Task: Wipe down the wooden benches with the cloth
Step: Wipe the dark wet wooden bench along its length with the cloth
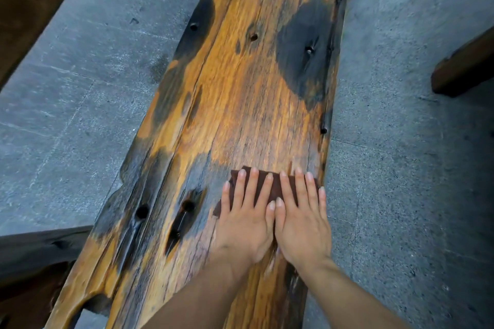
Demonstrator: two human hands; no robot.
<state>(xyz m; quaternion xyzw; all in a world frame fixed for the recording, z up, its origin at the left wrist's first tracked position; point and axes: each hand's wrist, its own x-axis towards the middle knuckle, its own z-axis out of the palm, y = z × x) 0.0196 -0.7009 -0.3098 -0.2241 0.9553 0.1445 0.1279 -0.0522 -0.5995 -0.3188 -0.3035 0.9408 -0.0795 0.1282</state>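
Note:
A long rough wooden bench [240, 104], orange-brown with dark patches and several holes, runs from the bottom of the head view to the top. A dark brown cloth [275, 187] lies flat on the bench's right side near me. My left hand [246, 219] and my right hand [302, 219] rest side by side on the cloth, palms down, fingers spread and pressing it onto the wood. Most of the cloth is hidden under the hands.
Grey stone floor [80, 83] lies on both sides of the bench. Another dark wooden piece [465, 67] stands at the right edge. Brown wooden furniture [29, 0] fills the top left, and a dark slab [34, 251] sits at the lower left.

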